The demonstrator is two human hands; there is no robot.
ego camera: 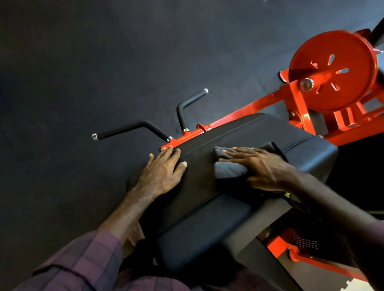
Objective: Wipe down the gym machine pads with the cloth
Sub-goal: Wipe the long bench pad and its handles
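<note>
Pressing flat, right hand (pixel 262 167) fingers straight on cloth (pixel 229 168); left hand (pixel 161 172) spread on pad (pixel 247 134).

Machine pad (pixel 247 136): black, smooth, matt upholstery with stitched seam. Cloth (pixel 230 170): dark grey soft fabric, matt. Frame (pixel 255 106): orange-red painted metal, glossy. Handles (pixel 128 129): matt black grips, shiny metal end caps. Floor (pixel 97 59): dark, matt, finely textured.
</note>
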